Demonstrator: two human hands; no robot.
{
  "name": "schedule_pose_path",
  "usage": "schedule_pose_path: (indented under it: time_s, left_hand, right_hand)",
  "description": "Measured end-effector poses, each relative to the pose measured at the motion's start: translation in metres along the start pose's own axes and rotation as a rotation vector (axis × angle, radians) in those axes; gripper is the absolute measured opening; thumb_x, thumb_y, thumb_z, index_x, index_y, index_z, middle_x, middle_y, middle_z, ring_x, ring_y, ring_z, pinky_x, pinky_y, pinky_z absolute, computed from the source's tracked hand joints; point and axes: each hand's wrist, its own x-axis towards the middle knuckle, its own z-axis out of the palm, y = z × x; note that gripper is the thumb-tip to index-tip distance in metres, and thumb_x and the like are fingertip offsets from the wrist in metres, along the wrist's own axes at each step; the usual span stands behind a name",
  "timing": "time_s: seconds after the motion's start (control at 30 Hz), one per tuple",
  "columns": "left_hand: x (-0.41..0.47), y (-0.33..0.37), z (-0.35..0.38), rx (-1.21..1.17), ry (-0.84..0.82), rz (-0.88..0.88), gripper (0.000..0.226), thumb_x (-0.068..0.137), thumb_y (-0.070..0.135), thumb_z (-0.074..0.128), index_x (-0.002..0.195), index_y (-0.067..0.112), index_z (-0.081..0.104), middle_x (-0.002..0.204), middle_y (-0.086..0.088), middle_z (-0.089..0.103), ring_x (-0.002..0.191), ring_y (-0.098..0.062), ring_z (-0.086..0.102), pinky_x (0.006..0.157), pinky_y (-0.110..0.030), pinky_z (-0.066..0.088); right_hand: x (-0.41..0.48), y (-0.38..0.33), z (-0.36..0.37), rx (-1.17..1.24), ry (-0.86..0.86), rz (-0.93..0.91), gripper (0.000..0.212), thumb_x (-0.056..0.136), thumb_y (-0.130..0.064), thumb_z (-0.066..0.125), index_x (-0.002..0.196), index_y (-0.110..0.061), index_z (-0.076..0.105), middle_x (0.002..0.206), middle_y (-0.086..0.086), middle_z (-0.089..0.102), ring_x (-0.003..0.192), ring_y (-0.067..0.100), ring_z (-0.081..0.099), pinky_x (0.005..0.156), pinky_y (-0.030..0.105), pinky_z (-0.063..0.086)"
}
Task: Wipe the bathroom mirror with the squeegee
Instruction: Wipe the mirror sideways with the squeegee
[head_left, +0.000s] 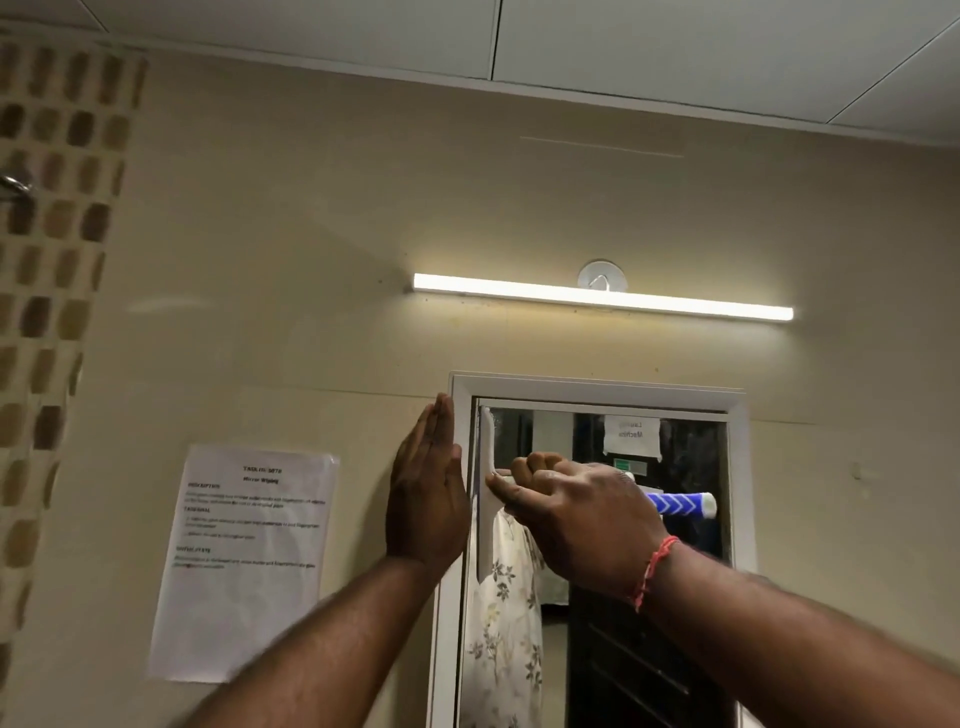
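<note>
A white-framed mirror (675, 467) hangs on the beige wall at lower right. My right hand (582, 514), with a red thread at the wrist, grips the squeegee (680, 504) by its blue-and-white handle. The white blade (488, 441) stands vertical against the glass at the mirror's upper left corner. My left hand (428, 493) lies flat, fingers together and pointing up, pressed on the wall beside the mirror's left frame edge. The glass reflects a dark door with a paper sign and a floral cloth.
A lit tube lamp (602, 297) runs across the wall above the mirror. A printed sheet (244, 561) is taped to the wall to the left. Brown mosaic tiles (47, 260) cover the far left wall.
</note>
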Motion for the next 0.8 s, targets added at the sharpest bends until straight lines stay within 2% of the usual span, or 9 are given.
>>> schedule_pose_path:
  time_s: [0.13, 0.27, 0.53, 0.63, 0.8]
  left_hand:
    - [-0.002, 0.001, 0.001, 0.009, 0.018, 0.016, 0.057, 0.117, 0.029, 0.038, 0.173, 0.019, 0.038, 0.177, -0.001, 0.044, 0.165, -0.024, 0.042, 0.129, -0.056, 0.045]
    - [-0.003, 0.0, 0.001, 0.003, 0.014, 0.014, 0.057, 0.117, 0.03, 0.037, 0.173, 0.017, 0.039, 0.177, -0.002, 0.044, 0.165, -0.024, 0.041, 0.128, -0.057, 0.045]
    - [-0.005, 0.002, 0.001, -0.004, 0.008, -0.009, 0.055, 0.118, 0.027, 0.04, 0.172, 0.018, 0.04, 0.177, -0.002, 0.044, 0.166, -0.023, 0.04, 0.128, -0.056, 0.046]
    - [-0.004, 0.003, 0.0, -0.003, 0.017, -0.01, 0.055, 0.118, 0.03, 0.038, 0.171, 0.015, 0.042, 0.175, -0.004, 0.046, 0.164, -0.026, 0.042, 0.127, -0.057, 0.046]
    - [-0.005, 0.006, -0.002, 0.022, 0.005, -0.016, 0.055, 0.118, 0.031, 0.038, 0.171, 0.015, 0.041, 0.175, -0.006, 0.047, 0.164, -0.027, 0.042, 0.129, -0.057, 0.045]
  right_hand:
    - [-0.001, 0.0, 0.007, -0.012, 0.056, -0.01, 0.046, 0.106, -0.039, 0.058, 0.151, -0.03, 0.059, 0.103, 0.001, 0.08, 0.101, 0.027, 0.078, 0.071, 0.04, 0.063]
    - [-0.002, -0.005, 0.012, -0.028, 0.083, 0.007, 0.045, 0.104, -0.039, 0.067, 0.148, -0.028, 0.065, 0.101, 0.002, 0.08, 0.09, 0.024, 0.078, 0.068, 0.035, 0.061]
    - [0.002, -0.002, 0.012, 0.003, 0.064, -0.011, 0.044, 0.106, -0.037, 0.066, 0.148, -0.025, 0.066, 0.102, 0.004, 0.082, 0.095, 0.026, 0.08, 0.067, 0.035, 0.062]
    - [0.003, -0.004, 0.013, 0.004, 0.052, -0.006, 0.043, 0.109, -0.039, 0.059, 0.149, -0.025, 0.063, 0.099, 0.004, 0.08, 0.094, 0.027, 0.08, 0.066, 0.035, 0.061]
    - [0.003, -0.005, 0.016, -0.018, 0.031, 0.001, 0.043, 0.111, -0.042, 0.051, 0.151, -0.028, 0.057, 0.087, 0.002, 0.075, 0.072, 0.021, 0.075, 0.057, 0.031, 0.055]
